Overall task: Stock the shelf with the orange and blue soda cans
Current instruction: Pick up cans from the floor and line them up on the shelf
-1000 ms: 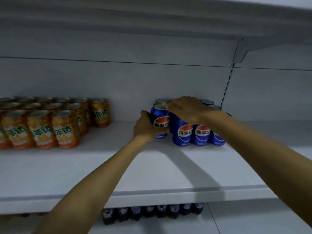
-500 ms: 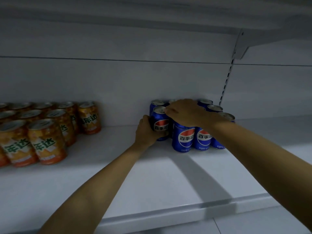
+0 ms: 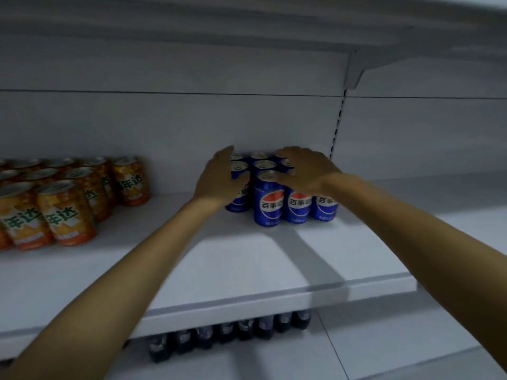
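Neither grip closes on anything: your left hand [image 3: 219, 178] lies with straight fingers against the left side of the blue soda cans [image 3: 269, 200], and your right hand [image 3: 306, 170] rests flat, fingers spread, across the tops of the cans on the right of that cluster. Nearest to you, under the white shelf [image 3: 247, 259], a row of dark bottles [image 3: 230, 333] stands on a lower level, too dim to make out further. On the shelf itself, the orange soda cans [image 3: 65, 212] are grouped upright at the left, well apart from the blue ones. The blue cans stand upright in tight rows toward the back, touching one another, with the front three showing their red, white and blue labels. Behind them is the shelf's pale back panel [image 3: 164, 127], with a slotted upright [image 3: 338, 119] just to the right of the blue cluster.
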